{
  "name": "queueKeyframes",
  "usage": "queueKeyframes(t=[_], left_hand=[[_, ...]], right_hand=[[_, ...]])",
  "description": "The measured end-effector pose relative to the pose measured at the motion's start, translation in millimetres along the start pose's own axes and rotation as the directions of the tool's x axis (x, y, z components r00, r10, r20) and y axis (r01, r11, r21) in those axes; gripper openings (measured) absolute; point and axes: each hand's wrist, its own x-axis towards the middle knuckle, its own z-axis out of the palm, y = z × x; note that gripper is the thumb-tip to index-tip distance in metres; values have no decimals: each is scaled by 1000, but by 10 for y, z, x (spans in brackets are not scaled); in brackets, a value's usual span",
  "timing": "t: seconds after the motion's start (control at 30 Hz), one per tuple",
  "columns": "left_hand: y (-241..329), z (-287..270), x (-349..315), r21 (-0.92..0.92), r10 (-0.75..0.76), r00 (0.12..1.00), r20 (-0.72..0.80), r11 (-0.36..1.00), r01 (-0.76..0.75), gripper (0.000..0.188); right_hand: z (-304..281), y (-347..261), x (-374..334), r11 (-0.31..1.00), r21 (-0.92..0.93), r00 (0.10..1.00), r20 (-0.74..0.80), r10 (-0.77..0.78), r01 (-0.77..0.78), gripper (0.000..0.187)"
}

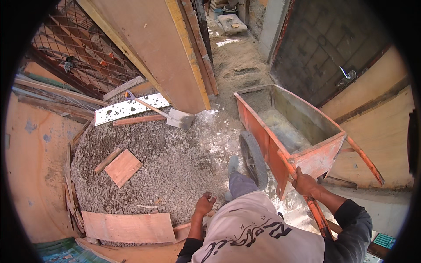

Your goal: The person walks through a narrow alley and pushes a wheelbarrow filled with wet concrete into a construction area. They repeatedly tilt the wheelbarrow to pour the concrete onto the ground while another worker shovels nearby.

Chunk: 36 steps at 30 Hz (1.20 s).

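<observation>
The right hand is wrapped round the near handle of the orange cart, fingers closed on it just by the corner of the box; the left hand hangs over the stones, loosely curled, with nothing in it that I can make out; the cart itself stands at the person's right, its wheel beside the person's feet, a grey crust along the box floor; its other handle juts out on the far side, untouched.

I'd judge the step in hand to be steadying or steering the cart from beside it, one-handed; shifting it squarely would call for stepping between the handles, a hand to each, and keeping the load-box level over that wheel.

Further out, gravel spreads to the left, with a plywood square and a short wooden piece lying on it; a shovel rests at its upper edge, shaft across a speckled white board; beyond the cart a sandy passage runs back to a pale sack.
</observation>
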Motion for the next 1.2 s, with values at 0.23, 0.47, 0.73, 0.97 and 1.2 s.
queueKeyframes(t=[0.23, 0.47, 0.73, 0.97, 1.2], left_hand=[[531, -1, 910, 72, 93, 942, 321, 990, -122, 60], [1229, -567, 1915, 126, 184, 968, 168, 970, -206, 51], [1969, -782, 2571, 209, 257, 927, 275, 925, -318, 46], [2343, -542, 3212, 274, 229, 786, 574, 851, -447, 50], [2811, -665, 4214, 272, 253, 663, 704, 766, -582, 42]], right_hand=[[11, -57, -242, 994, 55, 994, 47, 95, -98, 77], [124, -39, -208, 988, 94, 993, 37, 116, -119, 75], [182, -136, -225, 982, 70, 984, 24, 174, -175, 74], [267, -234, -217, 957, 107, 961, -27, 275, -271, 66], [539, -389, 97, 863, 32, 862, -50, 505, -504, 68]])
